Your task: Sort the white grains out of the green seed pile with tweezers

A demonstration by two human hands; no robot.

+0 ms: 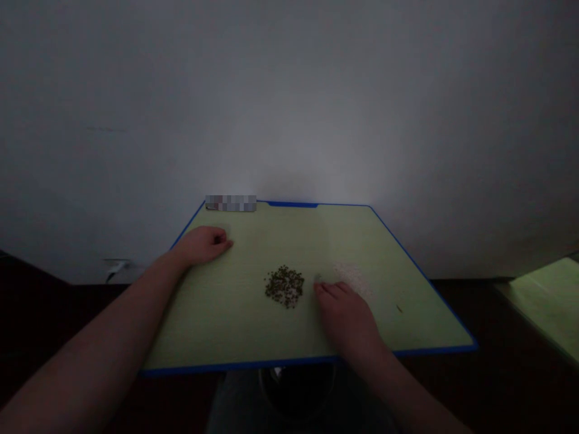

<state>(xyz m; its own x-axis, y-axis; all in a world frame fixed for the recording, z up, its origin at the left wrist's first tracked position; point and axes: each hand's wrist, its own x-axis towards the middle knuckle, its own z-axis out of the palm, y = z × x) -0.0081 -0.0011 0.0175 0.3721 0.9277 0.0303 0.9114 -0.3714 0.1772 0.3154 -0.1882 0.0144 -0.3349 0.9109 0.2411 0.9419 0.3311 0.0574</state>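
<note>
A pile of small dark green-brown grains (284,286), with some pale ones among them, lies on the pale green tabletop (253,331). Just right of this pile, my right hand (347,310) rests low over the table, its fingers pressed together. A small greyish blur shows at those fingertips; what they pinch, if anything, is too small to name. Beyond that hand is a scatter of tiny whitish grains (355,278), partly hidden by it. My left hand (208,244) lies on the table's left side, curled into a loose fist, apart from both piles.
Blue edging (239,365) runs round the table, which stands against a grey wall (289,108). A blurred-out flat object (230,203) lies at the far left corner. A thin brown sliver (399,308) lies at right. Below the front edge is a dark round container (296,392).
</note>
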